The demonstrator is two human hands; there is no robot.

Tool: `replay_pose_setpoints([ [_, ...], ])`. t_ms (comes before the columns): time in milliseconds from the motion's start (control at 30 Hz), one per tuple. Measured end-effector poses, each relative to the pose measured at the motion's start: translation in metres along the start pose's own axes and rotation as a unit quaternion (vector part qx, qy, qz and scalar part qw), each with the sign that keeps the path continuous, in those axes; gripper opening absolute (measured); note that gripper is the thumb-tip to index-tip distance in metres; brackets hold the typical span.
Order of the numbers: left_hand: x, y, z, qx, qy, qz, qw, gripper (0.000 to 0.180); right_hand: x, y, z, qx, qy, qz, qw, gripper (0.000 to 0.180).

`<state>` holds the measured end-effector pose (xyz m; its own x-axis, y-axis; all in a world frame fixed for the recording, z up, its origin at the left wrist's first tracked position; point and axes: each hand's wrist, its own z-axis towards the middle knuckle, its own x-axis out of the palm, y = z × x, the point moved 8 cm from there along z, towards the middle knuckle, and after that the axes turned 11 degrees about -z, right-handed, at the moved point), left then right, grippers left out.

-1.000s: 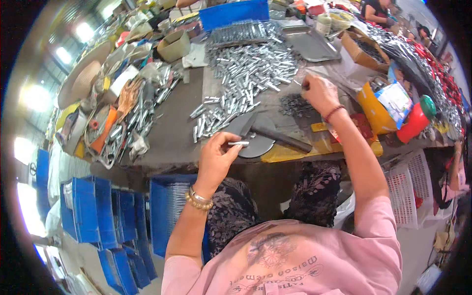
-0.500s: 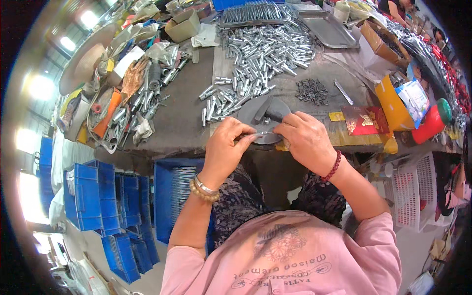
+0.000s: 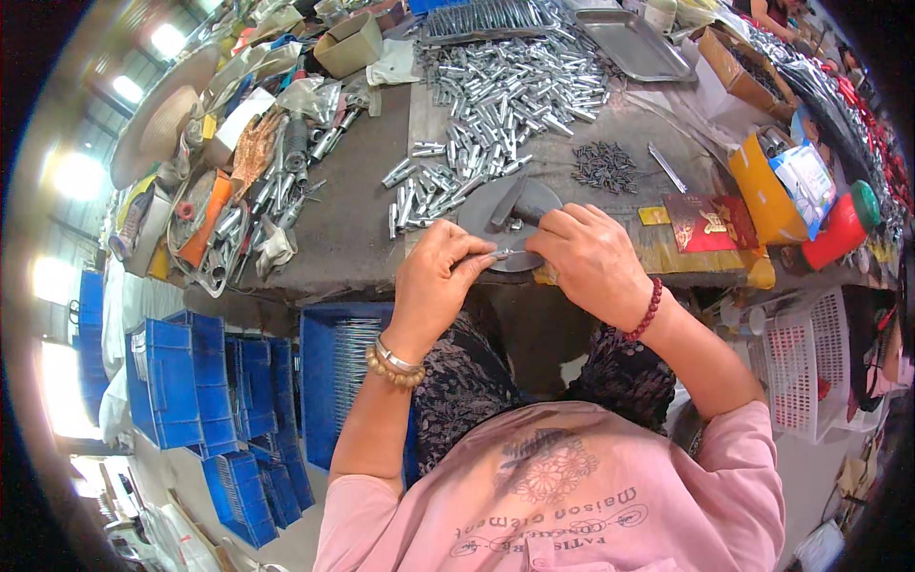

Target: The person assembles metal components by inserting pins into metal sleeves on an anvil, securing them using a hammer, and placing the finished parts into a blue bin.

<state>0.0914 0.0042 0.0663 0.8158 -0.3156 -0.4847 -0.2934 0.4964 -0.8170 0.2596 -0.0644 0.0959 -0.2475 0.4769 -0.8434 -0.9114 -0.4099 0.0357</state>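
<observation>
Small silver metal tube [image 3: 498, 254] pinched at the bench edge between closed left hand [image 3: 434, 281] and right hand [image 3: 591, 262], its ends hidden by fingertips, round grey disc [image 3: 505, 205] half covered behind, heap of metal tubes [image 3: 505, 95] at 12 o'clock, dark screws [image 3: 605, 167] at 1 o'clock.

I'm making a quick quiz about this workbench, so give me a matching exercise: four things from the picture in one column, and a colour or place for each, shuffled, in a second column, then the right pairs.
Things:
1. small metal piece
2. pile of silver tubes
3. small dark parts
4. crates

Places and colours:
A. blue, on the floor left of the bench
B. heaped at the far middle of the bench
C. pinched between the left hand and right hand
D. a small heap beyond the right hand

Pairs: 1-C, 2-B, 3-D, 4-A
</observation>
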Motion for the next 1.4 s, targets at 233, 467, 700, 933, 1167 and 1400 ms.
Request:
replay_pose_setpoints([
  [233,0.005,-0.005,0.002,0.012,0.014,0.002,1.0,0.014,0.01,0.001,-0.001,0.001,-0.023,0.045,0.999,0.023],
  [467,0.001,-0.008,-0.001,0.035,0.003,0.029,0.999,0.011,-0.017,-0.047,-0.02,0.127,-0.078,0.03,0.988,0.02],
  [700,0.002,-0.013,-0.002,0.045,-0.01,0.033,0.998,0.011,-0.025,-0.146,-0.057,0.276,-0.003,-0.086,0.957,0.014],
  [933,0.002,-0.011,-0.003,0.047,-0.013,0.035,0.998,0.012,-0.001,-0.134,-0.039,0.156,0.07,-0.171,0.97,0.014],
  [1167,0.003,-0.008,-0.004,0.033,-0.01,0.034,0.999,0.011,-0.023,-0.117,-0.026,0.237,0.014,0.013,0.971,0.021],
  [1400,0.001,-0.006,-0.006,0.022,-0.01,0.04,0.999,0.013,0.023,-0.027,-0.009,0.283,0.041,0.393,0.874,0.023],
])
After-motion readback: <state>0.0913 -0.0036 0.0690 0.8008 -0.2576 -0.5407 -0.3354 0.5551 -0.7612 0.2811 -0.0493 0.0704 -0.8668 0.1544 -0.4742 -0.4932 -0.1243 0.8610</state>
